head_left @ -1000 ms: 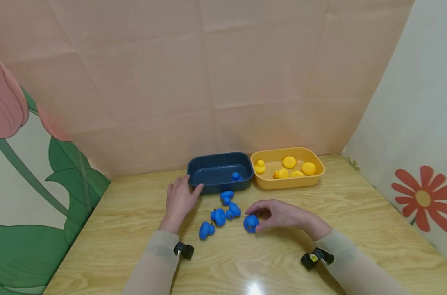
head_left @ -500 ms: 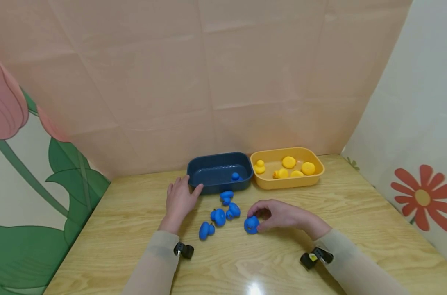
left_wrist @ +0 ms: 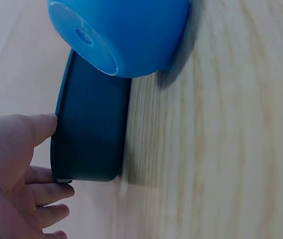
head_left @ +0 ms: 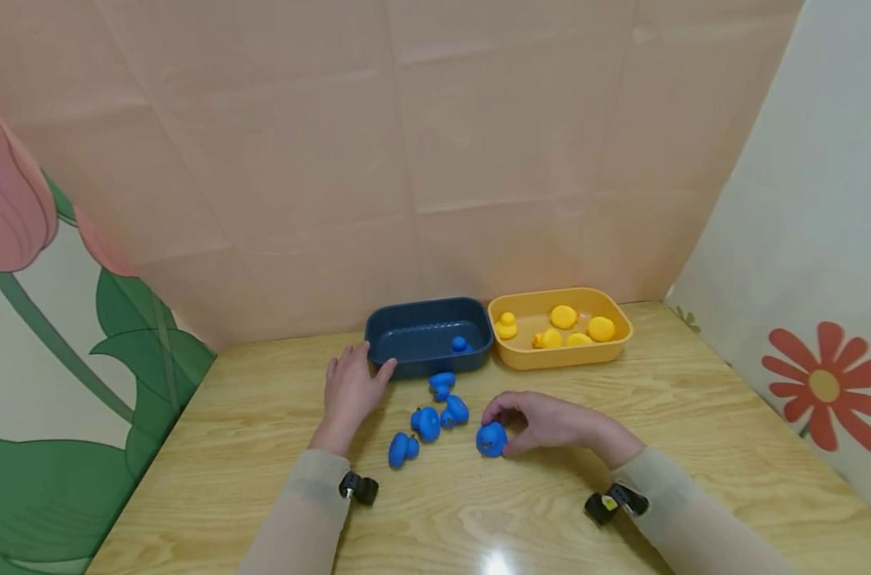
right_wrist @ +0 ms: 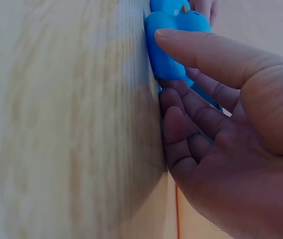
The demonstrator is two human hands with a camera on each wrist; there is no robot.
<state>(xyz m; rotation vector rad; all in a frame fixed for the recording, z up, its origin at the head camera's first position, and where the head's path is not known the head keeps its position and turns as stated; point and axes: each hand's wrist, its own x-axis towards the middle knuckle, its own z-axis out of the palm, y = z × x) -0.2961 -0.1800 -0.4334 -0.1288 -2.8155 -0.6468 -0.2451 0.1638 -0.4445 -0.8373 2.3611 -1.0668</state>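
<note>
Beside the dark blue tray [head_left: 421, 367], my left hand [head_left: 351, 387] holds its near left corner, thumb at the front rim and fingers round the end. My right hand [head_left: 553, 421] pinches a blue rubber duck [head_left: 489, 442] that sits upright on the table with its face toward me. In the right wrist view the thumb lies against the side of this blue duck [right_wrist: 163, 55], and the fingers partly pass behind it. Several more blue ducks [head_left: 425, 424] lie tipped over between my hands. Close to the left wrist camera, one blue duck [left_wrist: 126, 35] shows its underside.
A single blue duck [head_left: 460, 344] is inside the dark blue tray. Touching that tray on the right is a yellow tray [head_left: 564, 356] with several yellow ducks [head_left: 564, 317] in it. Both stand against the pink back wall [head_left: 298, 200] on the wooden table [head_left: 442, 511].
The blue duck under my right hand has turned slightly so that its face points toward me, and my right fingers have shifted a little with it. The left hand has stayed put.
</note>
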